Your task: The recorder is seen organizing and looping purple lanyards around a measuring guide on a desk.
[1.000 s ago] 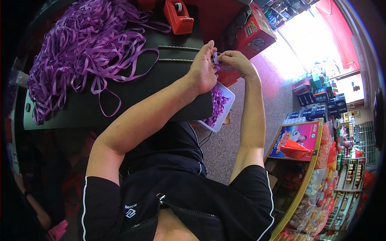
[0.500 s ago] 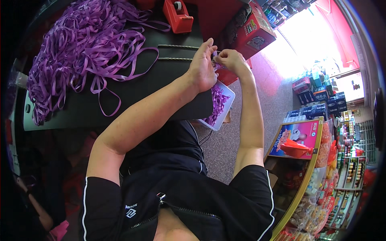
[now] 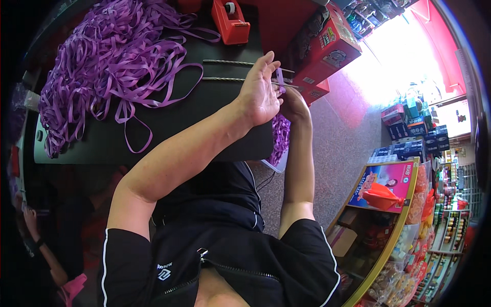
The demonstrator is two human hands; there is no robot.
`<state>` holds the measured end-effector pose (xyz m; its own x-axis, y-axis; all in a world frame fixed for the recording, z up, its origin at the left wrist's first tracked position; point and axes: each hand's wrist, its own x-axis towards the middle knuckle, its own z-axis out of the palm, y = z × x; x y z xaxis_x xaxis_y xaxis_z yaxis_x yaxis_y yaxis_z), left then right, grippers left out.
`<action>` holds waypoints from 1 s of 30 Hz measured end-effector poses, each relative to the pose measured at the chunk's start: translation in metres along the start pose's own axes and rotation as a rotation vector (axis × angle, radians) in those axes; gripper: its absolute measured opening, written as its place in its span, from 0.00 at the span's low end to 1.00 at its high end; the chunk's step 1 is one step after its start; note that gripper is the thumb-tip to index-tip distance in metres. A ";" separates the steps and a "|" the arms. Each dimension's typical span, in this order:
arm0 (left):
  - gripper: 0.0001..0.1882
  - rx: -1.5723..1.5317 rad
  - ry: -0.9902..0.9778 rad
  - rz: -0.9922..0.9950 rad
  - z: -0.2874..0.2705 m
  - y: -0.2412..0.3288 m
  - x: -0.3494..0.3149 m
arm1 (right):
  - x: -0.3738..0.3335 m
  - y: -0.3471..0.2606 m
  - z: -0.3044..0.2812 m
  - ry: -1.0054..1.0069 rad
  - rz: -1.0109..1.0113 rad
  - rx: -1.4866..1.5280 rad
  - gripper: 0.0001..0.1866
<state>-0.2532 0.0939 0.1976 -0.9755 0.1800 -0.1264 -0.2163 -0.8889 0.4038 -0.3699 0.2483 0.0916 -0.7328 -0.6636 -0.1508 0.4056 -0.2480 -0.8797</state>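
Note:
Two twisted metal rods (image 3: 223, 79) stick out to the right over the black table. Around their right ends is a bit of purple ribbon (image 3: 281, 78). My left hand (image 3: 258, 92) is beside this ribbon, its palm in view and fingers mostly stretched out. It crosses in front of the rods and hides their middle. Just below the rod ends is my right hand (image 3: 296, 105), close to the ribbon's lower part. Its fingers are largely hidden behind the left hand, so their grip does not show. A big tangled heap of purple ribbon (image 3: 112, 66) covers the table's left side.
A red tape dispenser (image 3: 231, 23) stands at the back of the black table (image 3: 204, 133). Past its right edge, a white bin (image 3: 279, 163) holds purple ribbon. Red boxes (image 3: 332, 43) are at the back right; a glass display case (image 3: 373, 225) stands right. Someone's arm (image 3: 51, 261) shows lower left.
My right hand has dropped from above the rod ends to below them, baring more of the rod tips and ribbon. Its forearm has moved left and covers part of the bin.

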 end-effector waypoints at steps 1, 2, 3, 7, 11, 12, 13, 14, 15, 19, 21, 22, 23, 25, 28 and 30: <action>0.45 -0.013 -0.009 0.009 -0.004 0.004 -0.003 | 0.005 0.009 0.018 -0.073 -0.011 0.171 0.17; 0.45 -0.027 -0.003 0.005 -0.003 0.003 -0.004 | 0.005 0.014 0.025 -0.130 -0.028 0.339 0.18; 0.45 -0.040 0.003 0.000 -0.002 0.003 -0.004 | 0.008 0.020 0.025 -0.198 -0.013 0.417 0.20; 0.45 -0.063 0.028 -0.012 0.003 0.003 -0.007 | 0.020 0.032 0.018 -0.401 -0.001 0.650 0.24; 0.44 -0.035 0.030 0.010 0.004 0.004 -0.008 | 0.025 0.039 0.021 -0.437 -0.014 0.736 0.20; 0.44 -0.030 0.028 0.013 0.003 0.004 -0.008 | 0.025 0.040 0.024 -0.430 -0.016 0.729 0.20; 0.44 -0.025 0.022 0.014 0.002 0.004 -0.007 | 0.026 0.042 0.022 -0.437 -0.015 0.742 0.20; 0.43 -0.029 0.018 0.010 0.001 0.004 -0.007 | 0.028 0.044 0.020 -0.443 -0.014 0.754 0.20; 0.43 -0.033 0.014 0.005 0.000 0.004 -0.006 | 0.031 0.045 0.019 -0.450 -0.013 0.767 0.20; 0.43 -0.041 0.010 -0.011 0.002 0.003 -0.005 | 0.036 0.049 0.011 -0.496 0.011 0.846 0.18; 0.43 -0.034 0.002 -0.006 0.000 0.003 -0.005 | 0.034 0.049 0.011 -0.461 0.037 0.863 0.17; 0.43 -0.032 -0.005 -0.004 0.000 0.003 -0.005 | 0.032 0.047 0.011 -0.443 0.049 0.869 0.17; 0.43 -0.035 -0.004 -0.007 0.001 0.003 -0.005 | 0.031 0.044 0.009 -0.449 0.069 0.864 0.17; 0.43 -0.043 -0.003 -0.009 0.002 0.003 -0.006 | 0.027 0.033 0.011 -0.464 0.112 0.853 0.17; 0.44 -0.055 -0.022 -0.016 0.001 0.004 -0.007 | 0.017 0.014 0.020 -0.446 0.086 0.776 0.18; 0.44 -0.054 -0.005 -0.017 0.003 0.004 -0.007 | 0.017 0.013 0.013 -0.330 0.093 0.605 0.20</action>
<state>-0.2470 0.0907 0.2031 -0.9721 0.1969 -0.1278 -0.2301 -0.9074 0.3518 -0.3694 0.2246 0.0835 -0.5142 -0.8575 0.0161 0.7624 -0.4657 -0.4494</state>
